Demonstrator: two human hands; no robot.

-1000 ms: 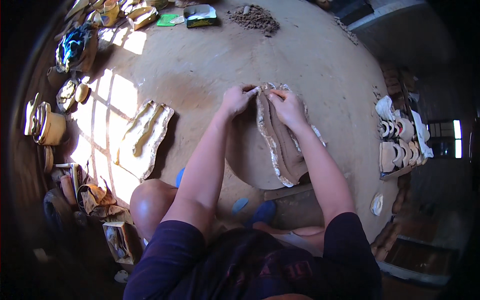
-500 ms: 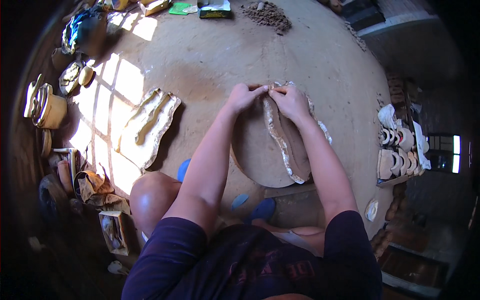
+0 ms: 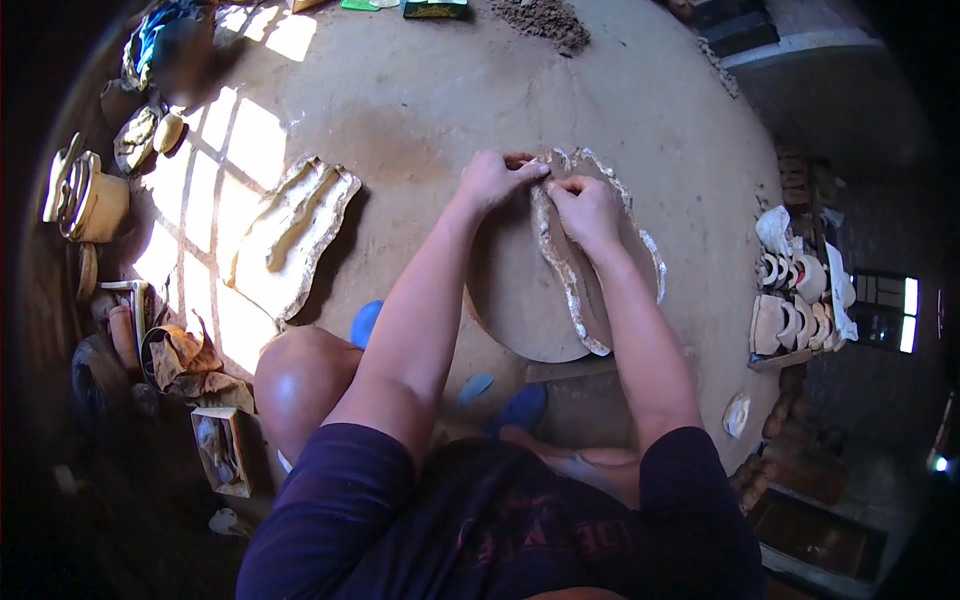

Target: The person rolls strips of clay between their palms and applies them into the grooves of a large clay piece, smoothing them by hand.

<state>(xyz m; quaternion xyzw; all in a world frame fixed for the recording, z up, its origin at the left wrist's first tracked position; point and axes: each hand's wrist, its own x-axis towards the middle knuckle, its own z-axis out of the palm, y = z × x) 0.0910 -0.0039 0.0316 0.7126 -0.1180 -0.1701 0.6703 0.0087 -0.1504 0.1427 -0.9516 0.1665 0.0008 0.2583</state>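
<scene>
A long, wavy plaster mould (image 3: 567, 292) with chipped white rims lies on a round grey board (image 3: 505, 300) in front of me. Smooth brown clay (image 3: 588, 285) appears to line its trough. My left hand (image 3: 492, 180) is closed at the far end of the left rim, its thumb stretched over the edge; brown clay shows beside its fingers. Just right of that thumb, my right hand (image 3: 588, 210) pinches at the inner side of the same rim. Whatever sits between its fingertips is too small to make out.
A matching pale mould piece (image 3: 292, 240) lies to the left, partly in sunlight. Crumbled clay (image 3: 545, 22) is heaped at the far side. Curved pale pieces (image 3: 790, 325) stand on a rack at right. A wooden box (image 3: 222, 452) lies near my left knee.
My right hand has come slightly nearer along the rim, so its fingertips are now apart from the left thumb. The left hand stays at the far end. The whole view has shifted a little.
</scene>
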